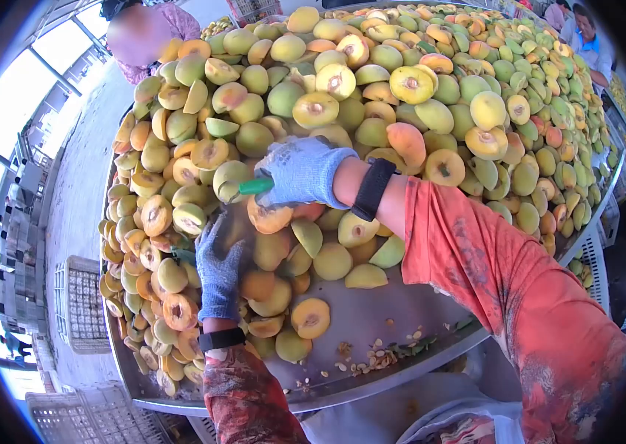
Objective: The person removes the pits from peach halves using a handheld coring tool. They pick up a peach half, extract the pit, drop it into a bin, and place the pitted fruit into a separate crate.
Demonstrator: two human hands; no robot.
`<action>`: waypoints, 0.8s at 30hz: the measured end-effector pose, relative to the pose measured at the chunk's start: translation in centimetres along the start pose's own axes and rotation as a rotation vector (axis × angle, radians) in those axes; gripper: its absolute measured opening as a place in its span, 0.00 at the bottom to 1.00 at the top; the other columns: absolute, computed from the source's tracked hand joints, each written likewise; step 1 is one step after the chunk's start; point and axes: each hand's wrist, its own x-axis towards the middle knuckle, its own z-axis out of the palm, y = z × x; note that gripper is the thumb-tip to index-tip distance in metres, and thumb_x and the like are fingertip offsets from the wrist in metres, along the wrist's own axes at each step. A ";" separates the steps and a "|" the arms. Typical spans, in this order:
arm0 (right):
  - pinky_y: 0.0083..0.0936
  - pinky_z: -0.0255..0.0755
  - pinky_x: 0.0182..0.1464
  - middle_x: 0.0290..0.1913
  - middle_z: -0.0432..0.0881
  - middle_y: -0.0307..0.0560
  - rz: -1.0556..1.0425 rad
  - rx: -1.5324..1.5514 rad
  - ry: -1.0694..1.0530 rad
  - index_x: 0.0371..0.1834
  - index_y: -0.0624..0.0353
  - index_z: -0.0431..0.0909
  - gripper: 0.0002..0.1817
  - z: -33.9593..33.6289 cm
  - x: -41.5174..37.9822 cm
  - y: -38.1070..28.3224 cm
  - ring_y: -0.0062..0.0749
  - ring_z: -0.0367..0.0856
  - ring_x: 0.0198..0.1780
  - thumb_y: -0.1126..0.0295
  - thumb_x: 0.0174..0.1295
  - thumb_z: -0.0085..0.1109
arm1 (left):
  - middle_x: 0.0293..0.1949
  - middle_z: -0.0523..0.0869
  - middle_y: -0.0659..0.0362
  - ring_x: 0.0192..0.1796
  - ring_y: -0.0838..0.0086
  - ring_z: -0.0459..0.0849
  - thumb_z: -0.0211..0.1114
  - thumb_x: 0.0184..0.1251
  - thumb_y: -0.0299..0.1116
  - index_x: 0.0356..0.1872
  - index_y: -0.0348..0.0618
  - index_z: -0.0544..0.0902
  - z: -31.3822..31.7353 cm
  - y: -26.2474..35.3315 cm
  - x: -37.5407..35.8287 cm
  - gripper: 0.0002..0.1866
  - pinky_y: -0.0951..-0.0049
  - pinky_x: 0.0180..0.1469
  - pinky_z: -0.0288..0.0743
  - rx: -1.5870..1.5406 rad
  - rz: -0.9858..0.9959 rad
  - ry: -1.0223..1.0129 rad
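My right hand (304,172), in a blue-grey knitted glove, is closed around a tool with a green handle (256,186); the handle's end points left, and the rest of the tool is hidden by the hand. A yellow-green peach (231,179) lies right at that end. Lower left, my left hand (219,275), gloved the same way, reaches over the pile with thumb and fingers apart and nothing between them. Halved peaches surround both hands, such as a half with a hollow (311,318) and a cut half with an orange rim (180,311).
A large heap of whole and cut peaches (488,111) covers much of the metal table (409,311). Loose pits and leaves (376,360) lie near its front edge. Plastic crates (82,305) stand on the floor at left. Other people (172,21) are across the table and at right.
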 end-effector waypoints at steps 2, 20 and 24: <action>0.42 0.71 0.49 0.45 0.78 0.53 0.021 0.053 -0.049 0.43 0.46 0.79 0.22 1.4 -2.6 -0.7 0.48 0.77 0.48 0.45 0.52 0.54 | 0.55 0.76 0.46 0.58 0.55 0.73 0.68 0.42 0.30 0.60 0.46 0.73 0.1 0.8 -2.0 0.35 0.61 0.62 0.63 -0.008 -0.028 -0.057; 0.14 0.74 0.36 0.39 0.77 0.37 0.273 1.922 0.178 0.51 0.61 0.72 0.16 6.1 -29.2 -14.9 0.18 0.76 0.37 0.72 0.60 0.59 | 0.60 0.73 0.51 0.62 0.59 0.69 0.75 0.39 0.28 0.62 0.39 0.68 -4.5 23.9 -20.5 0.42 0.62 0.62 0.62 -0.241 0.112 -0.048; 0.14 0.73 0.35 0.39 0.78 0.39 0.370 2.057 0.261 0.50 0.63 0.72 0.15 7.5 -33.9 -16.6 0.18 0.77 0.37 0.75 0.60 0.59 | 0.67 0.60 0.52 0.67 0.60 0.63 0.71 0.51 0.37 0.70 0.43 0.51 -4.3 28.5 -25.5 0.47 0.58 0.68 0.57 -1.346 -0.318 0.154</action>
